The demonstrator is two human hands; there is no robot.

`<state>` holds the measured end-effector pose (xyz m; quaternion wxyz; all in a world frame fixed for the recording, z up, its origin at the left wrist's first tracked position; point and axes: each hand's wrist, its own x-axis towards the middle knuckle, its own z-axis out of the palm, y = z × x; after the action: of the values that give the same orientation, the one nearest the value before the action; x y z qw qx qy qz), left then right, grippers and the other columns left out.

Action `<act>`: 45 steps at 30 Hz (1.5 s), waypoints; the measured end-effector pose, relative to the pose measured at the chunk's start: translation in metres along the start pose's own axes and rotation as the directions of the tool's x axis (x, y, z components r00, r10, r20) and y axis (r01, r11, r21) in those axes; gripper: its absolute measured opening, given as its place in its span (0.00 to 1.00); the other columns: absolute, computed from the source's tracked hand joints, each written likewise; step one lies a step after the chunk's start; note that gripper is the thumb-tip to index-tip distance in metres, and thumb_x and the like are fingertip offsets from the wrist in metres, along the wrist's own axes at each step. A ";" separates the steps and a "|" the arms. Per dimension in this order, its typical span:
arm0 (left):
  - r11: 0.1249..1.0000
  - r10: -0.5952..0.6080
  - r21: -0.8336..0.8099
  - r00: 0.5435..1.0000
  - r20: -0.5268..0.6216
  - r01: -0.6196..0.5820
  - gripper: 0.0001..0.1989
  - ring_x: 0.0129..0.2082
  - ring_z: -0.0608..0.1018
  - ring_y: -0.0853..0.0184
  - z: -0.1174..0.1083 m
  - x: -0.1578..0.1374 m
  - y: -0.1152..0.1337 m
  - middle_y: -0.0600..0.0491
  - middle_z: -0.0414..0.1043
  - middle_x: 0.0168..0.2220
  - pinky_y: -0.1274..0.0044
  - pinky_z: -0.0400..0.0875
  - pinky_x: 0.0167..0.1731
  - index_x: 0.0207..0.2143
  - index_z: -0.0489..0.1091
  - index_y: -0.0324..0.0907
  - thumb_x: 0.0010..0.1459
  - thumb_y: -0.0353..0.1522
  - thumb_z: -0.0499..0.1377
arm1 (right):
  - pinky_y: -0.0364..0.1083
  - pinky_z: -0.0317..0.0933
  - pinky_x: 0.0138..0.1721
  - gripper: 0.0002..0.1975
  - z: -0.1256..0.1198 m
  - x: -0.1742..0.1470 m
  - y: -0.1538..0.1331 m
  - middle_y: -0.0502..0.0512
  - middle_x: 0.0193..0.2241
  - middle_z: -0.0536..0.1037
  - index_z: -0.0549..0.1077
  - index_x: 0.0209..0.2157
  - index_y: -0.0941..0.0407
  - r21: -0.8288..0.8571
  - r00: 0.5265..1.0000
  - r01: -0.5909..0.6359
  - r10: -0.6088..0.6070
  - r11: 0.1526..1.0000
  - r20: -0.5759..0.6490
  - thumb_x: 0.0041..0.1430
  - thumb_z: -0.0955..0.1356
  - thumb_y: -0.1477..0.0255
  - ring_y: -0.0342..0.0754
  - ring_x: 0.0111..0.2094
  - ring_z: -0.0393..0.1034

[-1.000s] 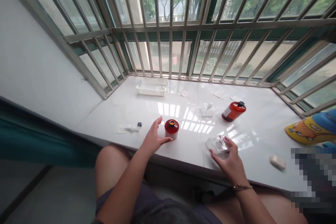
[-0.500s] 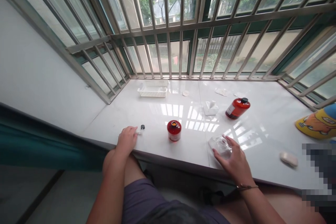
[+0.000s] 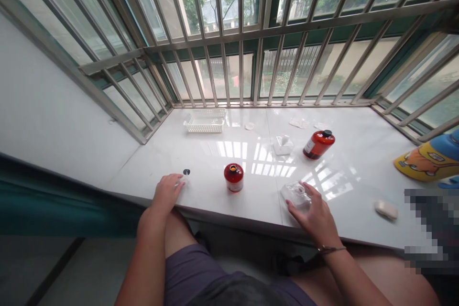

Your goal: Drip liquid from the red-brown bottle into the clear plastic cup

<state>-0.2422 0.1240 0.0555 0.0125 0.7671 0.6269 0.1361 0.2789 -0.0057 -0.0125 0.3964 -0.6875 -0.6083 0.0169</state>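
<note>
My left hand (image 3: 168, 193) is at the left near edge of the white ledge, its fingertips closed on a small clear piece (image 3: 183, 180) whose kind I cannot make out. Just beyond that piece lies a small black cap (image 3: 186, 171), partly behind it. My right hand (image 3: 315, 213) holds a clear, boxy container (image 3: 294, 193) at the ledge's near side, thumb on one side and fingers on the other. Between my hands an uncapped red bottle (image 3: 234, 179) stands upright with its mouth showing. Farther right is a second red bottle (image 3: 319, 145) with a black cap on.
At the back left sits a white perforated basket (image 3: 204, 126). A small clear box (image 3: 283, 146) is near the capped bottle. To the right are a pale, rounded object (image 3: 386, 210) and a yellow and blue printed bottle (image 3: 426, 160). Metal bars (image 3: 256, 76) close off the window behind.
The whole view has shifted slightly. My left hand, the clear piece and the black cap sit a little farther left. My right hand keeps its grasp on the clear container.
</note>
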 end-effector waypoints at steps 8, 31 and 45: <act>0.987 -0.036 0.162 0.995 0.096 0.020 0.19 0.54 0.77 0.50 -0.003 0.009 0.008 0.44 0.78 0.56 0.63 0.75 0.50 0.57 0.77 0.48 0.71 0.34 0.51 | 0.66 0.72 0.57 0.43 0.000 0.000 0.000 0.66 0.57 0.79 0.62 0.68 0.53 0.001 1.000 -0.023 0.023 1.000 0.012 0.63 0.69 0.41 0.67 0.53 0.79; 0.114 -0.196 -0.993 0.978 -0.064 -0.042 0.20 0.54 0.83 0.56 -0.043 0.043 0.173 0.46 0.84 0.50 0.62 0.76 0.59 0.47 0.78 0.44 0.59 0.45 0.73 | 0.65 0.71 0.57 0.40 0.000 0.001 -0.001 0.64 0.58 0.78 0.61 0.69 0.52 0.004 1.000 -0.010 0.010 1.000 0.021 0.64 0.70 0.45 0.65 0.53 0.79; -0.003 0.260 -0.999 0.965 0.035 0.037 0.17 0.46 0.83 0.58 -0.028 0.012 0.298 0.43 0.84 0.49 0.66 0.78 0.48 0.46 0.79 0.43 0.61 0.43 0.73 | 0.64 0.72 0.57 0.39 -0.007 0.001 -0.003 0.63 0.62 0.77 0.60 0.70 0.51 -0.006 0.983 0.113 -0.111 0.994 0.145 0.64 0.72 0.52 0.64 0.55 0.78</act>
<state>0.0397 0.0680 0.1412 0.6036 0.5911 0.2794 0.4563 0.2797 -0.0089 -0.0059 0.3469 -0.6520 -0.6730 0.0399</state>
